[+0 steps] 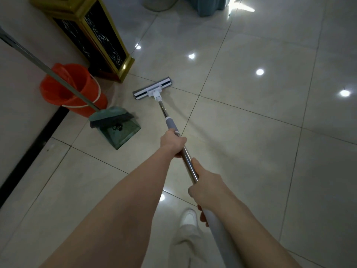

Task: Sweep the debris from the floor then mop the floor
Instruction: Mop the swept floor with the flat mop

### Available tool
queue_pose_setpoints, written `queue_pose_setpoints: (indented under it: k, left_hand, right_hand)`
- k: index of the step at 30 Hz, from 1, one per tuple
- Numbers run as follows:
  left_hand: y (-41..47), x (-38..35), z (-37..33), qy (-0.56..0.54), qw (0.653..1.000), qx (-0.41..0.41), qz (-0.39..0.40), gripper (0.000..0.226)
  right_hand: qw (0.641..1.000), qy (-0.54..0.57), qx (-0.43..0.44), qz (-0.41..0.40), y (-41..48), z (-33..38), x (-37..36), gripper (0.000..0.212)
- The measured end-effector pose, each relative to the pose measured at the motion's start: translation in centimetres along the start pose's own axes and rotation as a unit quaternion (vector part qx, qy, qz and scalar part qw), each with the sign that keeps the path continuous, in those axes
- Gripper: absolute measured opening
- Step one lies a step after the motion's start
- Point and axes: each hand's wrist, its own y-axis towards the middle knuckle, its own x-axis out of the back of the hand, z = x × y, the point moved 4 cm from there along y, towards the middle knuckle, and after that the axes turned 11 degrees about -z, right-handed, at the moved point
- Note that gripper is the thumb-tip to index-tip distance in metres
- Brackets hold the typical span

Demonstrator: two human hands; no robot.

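Steel pole, grey sleeve, flat white-and-grey head (152, 90): that's the mop (163, 110), and both hands are wrapped round it. Left hand (172, 143) is the forward one, fingers curled tight on the pole just below the grey sleeve. Right hand (204, 188) grips closer to the body, about where the bare steel runs into the pale end grip, thumb lying up along the pole.

The head sits flat on the floor (251, 151), crosswise to the pole, out near the foot of the bin (100, 35) and right by a tile seam. Floor's glossy beige tile with ceiling lights showing as bright spots.

Just left of the pole there's a green dustpan (123, 135) lying on the tiles with some dark bits in it. A green broom (110, 116) has its bristles over the pan's back edge, handle slanting up past the bucket (58, 88) toward the top left. Bucket's orange, stands at the wall edge of the floor, right beside the gold-framed black bin.

One white shoe (188, 219) and a pale trouser leg show at the bottom, under the right arm.
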Motion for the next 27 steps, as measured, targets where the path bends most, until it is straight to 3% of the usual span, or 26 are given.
queue_pose_setpoints:
  k: [7, 15, 21, 27]
  left_hand:
    - [-8.0, -2.7, 3.7, 0.017, 1.0, -0.003, 0.012, 0.026]
    - [-23.8, -10.3, 12.6, 0.035, 0.999, -0.026, 0.025, 0.041]
    - [-37.1, -16.7, 20.1, 0.024, 0.998, -0.017, 0.051, 0.027]
    - [-44.9, -18.7, 25.0, 0.061, 0.994, -0.046, 0.079, 0.031]
  right_hand:
    - [1.0, -0.009, 0.005, -0.022, -5.8, -7.4, -0.6, 0.084]
    - [1.0, -0.001, -0.017, -0.02, -18.1, -23.3, -2.0, 0.083]
    - [0.999, -0.007, -0.04, -0.018, -28.7, -36.3, -3.1, 0.086]
    - [0.998, 0.021, -0.054, -0.034, -36.1, -42.7, -5.6, 0.088]
